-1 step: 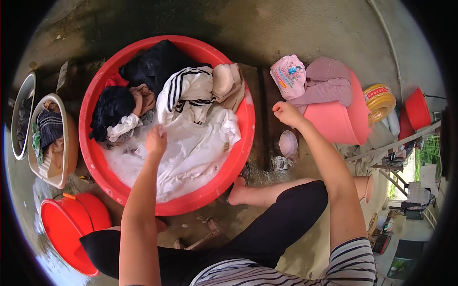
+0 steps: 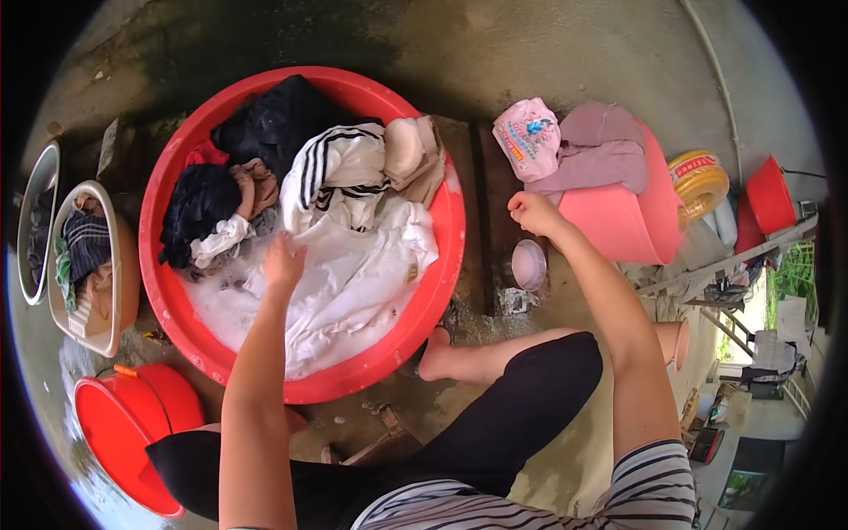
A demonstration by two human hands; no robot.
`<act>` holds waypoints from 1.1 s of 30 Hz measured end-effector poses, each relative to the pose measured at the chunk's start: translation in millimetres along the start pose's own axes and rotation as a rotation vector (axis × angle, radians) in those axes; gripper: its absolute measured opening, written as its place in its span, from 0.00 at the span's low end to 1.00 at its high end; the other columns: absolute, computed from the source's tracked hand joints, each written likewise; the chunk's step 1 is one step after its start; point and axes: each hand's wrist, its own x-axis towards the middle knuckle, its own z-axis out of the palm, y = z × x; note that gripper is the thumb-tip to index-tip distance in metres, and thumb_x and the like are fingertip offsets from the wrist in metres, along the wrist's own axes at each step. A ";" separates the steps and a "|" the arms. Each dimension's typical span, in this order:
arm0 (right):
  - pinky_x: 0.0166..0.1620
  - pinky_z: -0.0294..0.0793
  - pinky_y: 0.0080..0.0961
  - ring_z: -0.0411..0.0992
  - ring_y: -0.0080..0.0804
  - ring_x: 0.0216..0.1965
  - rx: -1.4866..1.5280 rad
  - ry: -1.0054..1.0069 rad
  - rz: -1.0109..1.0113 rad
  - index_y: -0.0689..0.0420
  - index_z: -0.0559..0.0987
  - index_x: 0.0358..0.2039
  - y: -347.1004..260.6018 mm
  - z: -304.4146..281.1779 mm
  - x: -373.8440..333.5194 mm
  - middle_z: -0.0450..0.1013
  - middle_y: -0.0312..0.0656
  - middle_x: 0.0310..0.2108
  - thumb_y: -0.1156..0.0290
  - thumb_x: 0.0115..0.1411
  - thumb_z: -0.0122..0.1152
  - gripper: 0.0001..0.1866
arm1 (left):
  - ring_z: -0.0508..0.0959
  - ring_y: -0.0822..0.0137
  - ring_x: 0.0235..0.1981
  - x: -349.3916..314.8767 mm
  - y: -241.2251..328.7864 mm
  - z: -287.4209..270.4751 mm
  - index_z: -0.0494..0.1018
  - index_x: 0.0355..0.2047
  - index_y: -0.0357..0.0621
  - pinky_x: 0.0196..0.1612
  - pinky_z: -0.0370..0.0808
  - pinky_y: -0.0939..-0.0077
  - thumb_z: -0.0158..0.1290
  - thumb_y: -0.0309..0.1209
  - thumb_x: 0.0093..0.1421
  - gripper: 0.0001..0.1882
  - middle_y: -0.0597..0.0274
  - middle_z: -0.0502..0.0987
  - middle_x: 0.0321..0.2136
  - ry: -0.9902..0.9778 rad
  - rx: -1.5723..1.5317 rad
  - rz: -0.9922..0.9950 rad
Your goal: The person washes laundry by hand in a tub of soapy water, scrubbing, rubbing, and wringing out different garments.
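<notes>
The left hand (image 2: 283, 262) lies open, fingers spread, on the white cloth (image 2: 353, 274) soaking in the red tub (image 2: 177, 305), toward its near-left wall. The right hand (image 2: 533, 213) is loosely closed over the board (image 2: 495, 185) beside the tub's right rim, above a small cup (image 2: 529, 264); whether it holds anything I cannot tell. Press the cloth flat under the suds and keep the dark clothes (image 2: 199, 203) apart from it.

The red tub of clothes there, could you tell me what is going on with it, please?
A person sits over the red tub, which is full of wet laundry. Their left hand rests on the white cloth in the suds. Their right hand is out to the side, closed above a small bowl beside the pink tub. More clothes are heaped at the tub's far side.
</notes>
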 end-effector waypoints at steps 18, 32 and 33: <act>0.41 0.68 0.37 0.67 0.49 0.40 -0.161 0.158 0.454 0.55 0.74 0.35 212.6 159.3 -23.0 0.68 0.54 0.38 0.69 0.48 0.49 0.13 | 0.67 0.82 0.27 -12.3 26.0 -120.1 0.72 0.37 0.37 0.31 0.65 0.88 0.52 0.33 0.53 0.14 0.72 0.72 0.24 -0.355 -0.597 -0.305; 0.15 0.66 0.18 0.65 0.21 0.12 0.729 -0.174 -0.198 0.63 0.74 0.25 -15.7 8.1 -50.8 0.68 0.38 0.14 0.72 0.49 0.55 0.07 | 0.71 0.77 0.21 -58.3 92.2 -175.4 0.72 0.27 0.39 0.27 0.67 0.85 0.50 0.27 0.52 0.05 0.68 0.73 0.21 -0.535 -0.774 -0.410; 0.16 0.67 0.18 0.67 0.23 0.13 0.697 -0.223 -0.278 0.63 0.74 0.25 -58.2 15.7 -54.8 0.69 0.38 0.14 0.72 0.47 0.54 0.07 | 0.71 0.78 0.20 -66.8 91.8 -180.0 0.71 0.27 0.40 0.26 0.67 0.85 0.49 0.28 0.53 0.04 0.68 0.73 0.21 -0.530 -0.766 -0.375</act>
